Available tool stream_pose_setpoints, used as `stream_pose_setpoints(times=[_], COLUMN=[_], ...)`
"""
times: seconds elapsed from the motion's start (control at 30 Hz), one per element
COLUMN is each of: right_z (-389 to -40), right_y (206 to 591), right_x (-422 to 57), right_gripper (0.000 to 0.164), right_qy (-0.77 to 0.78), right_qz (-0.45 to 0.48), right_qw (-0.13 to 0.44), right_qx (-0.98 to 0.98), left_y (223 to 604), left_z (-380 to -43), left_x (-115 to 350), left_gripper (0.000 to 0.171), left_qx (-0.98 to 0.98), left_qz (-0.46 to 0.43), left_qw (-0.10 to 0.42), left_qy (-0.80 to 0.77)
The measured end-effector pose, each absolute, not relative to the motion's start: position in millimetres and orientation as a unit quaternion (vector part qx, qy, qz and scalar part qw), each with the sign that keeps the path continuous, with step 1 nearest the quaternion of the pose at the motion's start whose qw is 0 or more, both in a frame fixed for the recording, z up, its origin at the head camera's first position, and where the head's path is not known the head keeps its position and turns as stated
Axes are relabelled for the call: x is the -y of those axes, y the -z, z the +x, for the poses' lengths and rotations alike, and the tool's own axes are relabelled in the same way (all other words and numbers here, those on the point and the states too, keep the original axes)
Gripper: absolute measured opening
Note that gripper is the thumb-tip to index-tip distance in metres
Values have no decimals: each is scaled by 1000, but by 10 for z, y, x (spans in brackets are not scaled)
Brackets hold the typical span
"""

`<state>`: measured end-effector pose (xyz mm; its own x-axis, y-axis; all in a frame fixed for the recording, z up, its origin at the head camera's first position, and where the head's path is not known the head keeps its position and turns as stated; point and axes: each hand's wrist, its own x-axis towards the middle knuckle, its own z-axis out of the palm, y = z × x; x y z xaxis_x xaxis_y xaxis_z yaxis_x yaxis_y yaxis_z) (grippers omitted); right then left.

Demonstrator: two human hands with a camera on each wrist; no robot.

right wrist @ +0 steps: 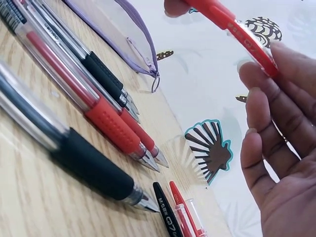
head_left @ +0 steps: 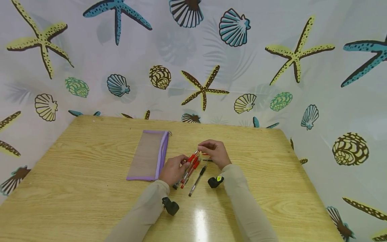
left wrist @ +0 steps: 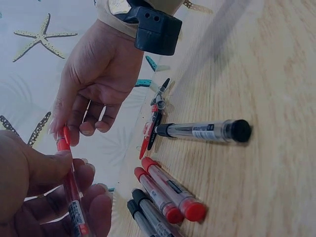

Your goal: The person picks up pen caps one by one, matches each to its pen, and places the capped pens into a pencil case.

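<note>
My left hand [head_left: 173,170] grips a red gel pen [head_left: 191,158] and holds it above the table. At the pen's tip end, my right hand [head_left: 217,153] pinches a clear cap with a red clip [right wrist: 254,47]. The cap sits over the tip in the right wrist view. Below my hands lie two uncapped red pens [right wrist: 114,126] side by side, with black pens [right wrist: 101,71] alongside them. Another uncapped black pen [head_left: 198,180] lies apart, nearer to me. Loose caps with black and red clips [right wrist: 170,212] rest beyond its tip.
A mesh zip pouch with purple edging [head_left: 145,154] lies flat to the left of my left hand. The wooden table [head_left: 75,188] meets a hanging cloth [head_left: 257,64] printed with shells and starfish at its back and sides. Black cameras [head_left: 170,206] are strapped to both wrists.
</note>
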<state>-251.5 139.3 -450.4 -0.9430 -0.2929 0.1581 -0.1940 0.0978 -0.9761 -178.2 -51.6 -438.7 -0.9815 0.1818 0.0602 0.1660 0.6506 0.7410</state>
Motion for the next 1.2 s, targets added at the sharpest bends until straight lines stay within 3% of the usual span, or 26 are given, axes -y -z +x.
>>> stream_pose_setpoints(times=[0.23,0.43,0.87,1.2], right_z=[-2489,-2455,-2408,-2434], right_y=[4496,4451,4484,4538], right_x=[-1381,-1342,-1289,-1341], right_gripper=[32,22,13,24], right_qy=[667,672,694,667], right_qz=[-162,-160,-150,-158], right_qw=[25,4,23,31], right_qx=[-727,-723,-704,-727], left_y=[4377,4331,4369,4401], left_z=[-1792,-1759,-1707,-1748], left_x=[490,464,451,455], left_gripper=[24,25,27,26], left_qx=[-887,-857,-795,-807], left_qz=[107,73,47,43], left_qw=[11,22,47,58], left_qy=[-448,-510,-603,-585])
